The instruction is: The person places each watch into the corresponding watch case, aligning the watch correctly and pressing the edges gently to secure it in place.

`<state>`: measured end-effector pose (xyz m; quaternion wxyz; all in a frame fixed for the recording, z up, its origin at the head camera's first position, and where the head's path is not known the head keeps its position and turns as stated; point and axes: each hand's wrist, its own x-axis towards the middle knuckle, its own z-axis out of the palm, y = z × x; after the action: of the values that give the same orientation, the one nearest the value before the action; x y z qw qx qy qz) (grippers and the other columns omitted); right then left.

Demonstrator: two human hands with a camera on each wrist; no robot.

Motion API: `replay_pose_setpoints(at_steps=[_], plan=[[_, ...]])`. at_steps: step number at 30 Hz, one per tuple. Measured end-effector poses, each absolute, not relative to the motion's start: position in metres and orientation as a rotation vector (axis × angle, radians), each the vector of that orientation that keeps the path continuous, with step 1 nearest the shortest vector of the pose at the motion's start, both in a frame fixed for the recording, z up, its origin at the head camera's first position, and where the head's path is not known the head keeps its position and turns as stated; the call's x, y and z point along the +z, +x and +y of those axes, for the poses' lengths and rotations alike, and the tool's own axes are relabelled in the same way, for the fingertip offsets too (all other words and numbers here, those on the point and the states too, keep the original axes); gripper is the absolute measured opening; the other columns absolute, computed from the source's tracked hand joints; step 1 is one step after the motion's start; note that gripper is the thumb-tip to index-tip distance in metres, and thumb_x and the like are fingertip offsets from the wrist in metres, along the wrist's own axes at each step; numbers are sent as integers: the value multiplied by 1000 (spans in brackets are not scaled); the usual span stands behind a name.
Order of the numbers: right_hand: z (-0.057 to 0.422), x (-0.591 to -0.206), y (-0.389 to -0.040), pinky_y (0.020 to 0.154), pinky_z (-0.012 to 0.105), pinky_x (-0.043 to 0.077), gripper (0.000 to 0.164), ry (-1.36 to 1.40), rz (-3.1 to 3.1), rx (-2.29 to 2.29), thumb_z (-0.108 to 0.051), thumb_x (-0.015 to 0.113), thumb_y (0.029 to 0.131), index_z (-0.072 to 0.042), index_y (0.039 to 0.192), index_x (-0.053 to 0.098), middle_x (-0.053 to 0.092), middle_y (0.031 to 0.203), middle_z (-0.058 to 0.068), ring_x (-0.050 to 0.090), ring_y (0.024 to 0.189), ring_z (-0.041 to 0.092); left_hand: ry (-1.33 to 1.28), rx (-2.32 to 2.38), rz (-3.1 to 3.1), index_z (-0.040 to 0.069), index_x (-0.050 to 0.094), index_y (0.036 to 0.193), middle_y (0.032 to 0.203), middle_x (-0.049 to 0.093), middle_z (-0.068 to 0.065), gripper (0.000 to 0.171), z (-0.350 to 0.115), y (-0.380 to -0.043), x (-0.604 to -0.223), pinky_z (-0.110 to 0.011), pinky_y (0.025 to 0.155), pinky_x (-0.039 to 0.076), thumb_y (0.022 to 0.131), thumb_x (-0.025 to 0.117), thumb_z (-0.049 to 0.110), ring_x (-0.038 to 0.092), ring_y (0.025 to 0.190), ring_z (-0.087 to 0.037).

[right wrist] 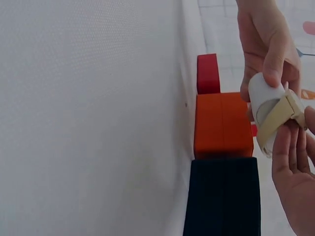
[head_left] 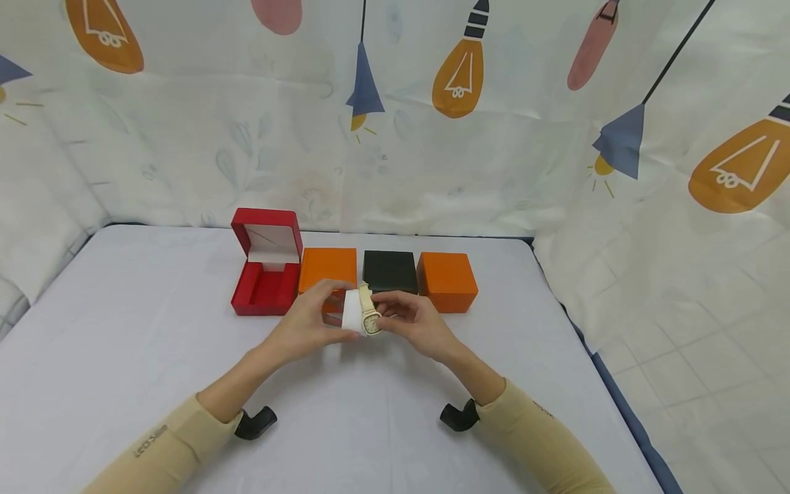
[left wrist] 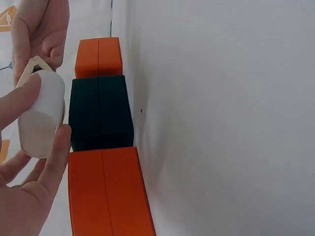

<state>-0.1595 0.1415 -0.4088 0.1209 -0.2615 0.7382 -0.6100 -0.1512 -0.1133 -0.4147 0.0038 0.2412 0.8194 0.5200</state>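
A white watch cushion (head_left: 352, 310) is held above the table in my left hand (head_left: 306, 326), thumb on the near side and fingers behind it. Round the cushion's right part goes a cream-strapped watch (head_left: 371, 322) with a round face. My right hand (head_left: 421, 325) pinches this watch between thumb and fingers. In the left wrist view the cushion (left wrist: 42, 110) shows its rounded end, and the strap stands partly off it. The right wrist view has the strap (right wrist: 276, 119) slanting across the cushion, with the right fingertips under the watch.
A red box (head_left: 267, 285) stands at the left with its lid raised. Beside it in a row are a closed orange box (head_left: 328, 264), a dark green box (head_left: 390, 271) and another orange box (head_left: 447, 281). A patterned curtain (head_left: 401, 171) hangs behind the white table (head_left: 154, 329).
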Motion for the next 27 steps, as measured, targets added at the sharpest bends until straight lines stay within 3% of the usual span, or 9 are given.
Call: replay_pose_setpoints(at_steps=[9, 16, 27], plan=[[137, -413, -158, 90, 35, 58, 24, -854, 2219, -1813, -1, 75, 93, -3, 116, 70, 70, 111, 6, 66, 97, 24, 659, 1633, 2564, 9, 51, 142, 135, 54, -11, 78, -111, -150, -416, -34, 82, 61, 77, 93, 17, 62, 111, -30], [141, -413, -160, 102, 51, 50, 40, -1011, 2190, -1741, 2, 79, 88, -2, 126, 66, 67, 121, 8, 64, 110, 24, 579, 1661, 2526, 9, 50, 143, 139, 52, -12, 78, -112, -148, -414, -35, 84, 60, 78, 92, 17, 61, 115, -33], [142, -416, -159, 98, 57, 52, 44, -1087, 2249, -1706, 4, 76, 90, -2, 132, 64, 68, 120, 10, 63, 104, 23, 530, 1702, 2402, 11, 48, 148, 139, 53, -13, 80, -115, -150, -414, -37, 88, 59, 81, 90, 21, 58, 120, -35]])
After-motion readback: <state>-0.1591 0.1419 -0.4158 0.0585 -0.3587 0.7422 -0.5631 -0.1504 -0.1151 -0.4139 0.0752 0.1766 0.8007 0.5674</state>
